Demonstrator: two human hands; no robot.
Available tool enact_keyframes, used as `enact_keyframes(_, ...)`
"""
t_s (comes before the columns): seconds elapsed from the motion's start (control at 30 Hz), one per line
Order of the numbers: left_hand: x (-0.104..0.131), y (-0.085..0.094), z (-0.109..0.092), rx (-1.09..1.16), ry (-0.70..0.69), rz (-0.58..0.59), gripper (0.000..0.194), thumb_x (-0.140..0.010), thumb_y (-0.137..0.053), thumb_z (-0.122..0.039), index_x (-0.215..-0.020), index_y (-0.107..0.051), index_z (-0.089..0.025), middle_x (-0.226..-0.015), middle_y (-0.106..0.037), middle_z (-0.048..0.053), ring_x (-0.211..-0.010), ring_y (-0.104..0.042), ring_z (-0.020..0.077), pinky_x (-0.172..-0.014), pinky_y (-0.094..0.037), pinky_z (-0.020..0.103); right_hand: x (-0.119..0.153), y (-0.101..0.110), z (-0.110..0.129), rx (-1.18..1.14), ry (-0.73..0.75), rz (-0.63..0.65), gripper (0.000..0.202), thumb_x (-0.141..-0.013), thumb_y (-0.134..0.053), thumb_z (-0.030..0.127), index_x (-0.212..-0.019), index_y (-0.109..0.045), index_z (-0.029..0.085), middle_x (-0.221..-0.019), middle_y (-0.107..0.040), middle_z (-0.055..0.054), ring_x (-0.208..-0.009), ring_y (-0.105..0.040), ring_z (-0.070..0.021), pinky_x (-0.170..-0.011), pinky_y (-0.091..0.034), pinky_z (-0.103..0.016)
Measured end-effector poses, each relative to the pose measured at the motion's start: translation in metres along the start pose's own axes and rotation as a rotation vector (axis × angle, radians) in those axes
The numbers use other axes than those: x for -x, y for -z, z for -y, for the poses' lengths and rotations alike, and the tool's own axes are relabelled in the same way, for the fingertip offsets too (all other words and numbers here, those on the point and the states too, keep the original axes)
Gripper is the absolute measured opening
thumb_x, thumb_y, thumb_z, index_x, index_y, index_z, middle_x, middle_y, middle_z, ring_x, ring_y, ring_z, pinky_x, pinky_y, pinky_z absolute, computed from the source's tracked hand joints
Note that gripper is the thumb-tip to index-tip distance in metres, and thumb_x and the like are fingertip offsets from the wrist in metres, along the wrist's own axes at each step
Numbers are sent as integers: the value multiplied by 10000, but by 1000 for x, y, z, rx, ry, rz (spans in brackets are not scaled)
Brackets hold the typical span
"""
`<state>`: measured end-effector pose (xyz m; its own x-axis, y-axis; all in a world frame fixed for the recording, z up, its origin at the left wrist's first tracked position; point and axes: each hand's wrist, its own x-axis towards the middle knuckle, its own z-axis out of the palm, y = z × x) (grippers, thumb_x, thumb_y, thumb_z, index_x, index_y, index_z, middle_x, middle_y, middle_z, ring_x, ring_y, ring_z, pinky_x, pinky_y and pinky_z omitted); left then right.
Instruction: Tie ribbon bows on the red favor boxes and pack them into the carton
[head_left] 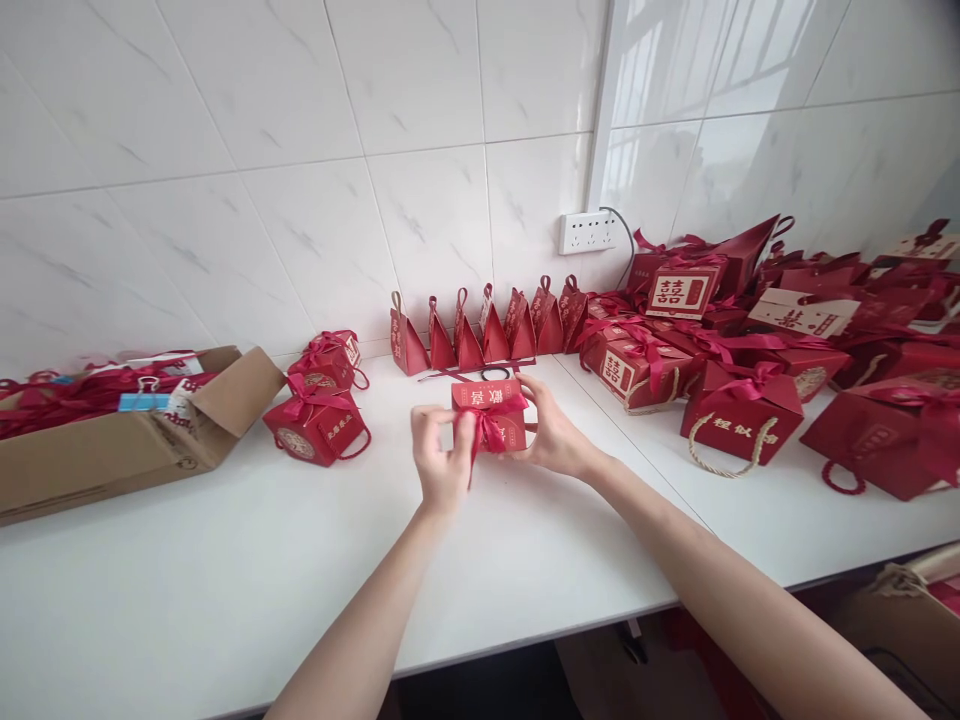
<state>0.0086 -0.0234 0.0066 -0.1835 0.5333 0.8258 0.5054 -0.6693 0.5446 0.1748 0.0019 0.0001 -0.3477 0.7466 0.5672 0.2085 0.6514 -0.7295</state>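
A small red gift box with a red ribbon bow sits between my hands at the middle of the white table. My left hand is closed at the box's left side, with thumb and fingers pinching the ribbon by the bow. Around the right side of the box my right hand is wrapped, its fingers behind and beneath the edge. A ribbon tail hangs below the left thumb. Just behind the box lie a dark ring and thin red strips.
Several red triangular boxes line the wall. Many ribboned boxes are piled at the right. Two more boxes and an open carton stand at the left. A power strip is on the wall.
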Motion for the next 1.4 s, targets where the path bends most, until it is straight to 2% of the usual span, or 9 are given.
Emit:
enact_keyframes(0.1, -5, -1, 5, 99, 355, -115, 290, -798, -543, -463, -708, -503, -190, -811, -484, 25, -760, -516, 140, -724, -458, 278, -1, 4, 2, 5, -32, 27, 1057, -546, -816, 378, -1368, -160, 277, -1345, -249, -160, -1281, -300, -324, -856, -525, -478)
enact_keyframes(0.2, -7, -3, 13, 239, 560, -24, 326, -774, -549, -510, -826, -513, -190, -898, -551, 43, -857, -556, 162, -757, -468, 283, -2, 6, 2, 20, -47, 54, 1109, -524, -824, 422, -1389, -146, 279, -1344, -260, -163, -1287, -292, -338, -851, -520, -490)
enact_keyframes(0.37, -5, -6, 22, 400, 507, 196, 523, -737, -596, -529, -1136, -469, -215, -1224, -524, 93, -1155, -497, 221, -897, -453, 327, -3, 7, -1, 8, -71, 74, 1112, -546, -810, 441, -1410, -124, 305, -1377, -230, -160, -1312, -265, -343, -856, -506, -491)
enact_keyframes(0.5, -6, -5, 28, 523, 485, 310, 553, -755, -551, -549, -1171, -467, -196, -1229, -533, 108, -1178, -491, 249, -946, -432, 368, -4, 10, -2, 44, -58, 51, 1098, -560, -812, 381, -1414, -125, 308, -1372, -272, -154, -1288, -325, -327, -988, -380, -547)
enact_keyframes(0.7, -5, -5, 24, 473, 547, 330, 651, -676, -684, -379, -1232, -384, -222, -1219, -537, 92, -1152, -515, 231, -952, -439, 358, -2, 10, -2, -32, -63, 93, 1003, -636, -743, 287, -1415, -113, 315, -1378, -243, -149, -1295, -306, -315, -760, -559, -403)
enact_keyframes(0.9, -7, -5, 17, 565, 563, 432, 709, -676, -686, -368, -1291, -357, -240, -1266, -530, 97, -1164, -521, 249, -968, -450, 374, -2, 12, 1, -72, -58, 111, 1014, -615, -750, 269, -1409, -121, 316, -1390, -241, -139, -1314, -286, -327, -778, -557, -399)
enact_keyframes(1.1, -7, -3, 33, 639, 545, 562, 672, -719, -639, -409, -1305, -368, -224, -1301, -507, 98, -1216, -475, 263, -1014, -412, 403, -5, 17, -8, -91, -64, 144, 1002, -616, -750, 277, -1403, -131, 318, -1421, -199, -132, -1337, -252, -314, -763, -563, -376)
enact_keyframes(1.27, -8, 2, 32, 474, 530, 729, 822, -597, -726, -457, -1314, -384, -242, -1406, -398, 112, -1259, -411, 344, -1028, -378, 493, 2, 28, 1, 54, -148, -69, 1055, -517, -814, 322, -1377, -211, 225, -1348, -324, -167, -1233, -401, -321, -903, -482, -477)
enact_keyframes(1.4, -9, -2, 43, 273, 526, 679, 821, -449, -779, -539, -1194, -490, -354, -1389, -431, 2, -1302, -329, 381, -1045, -315, 582, 59, 49, 41, 217, -234, -253, 1106, -472, -834, 301, -1382, -208, 249, -1328, -351, -149, -1263, -353, -330, -979, -427, -496)
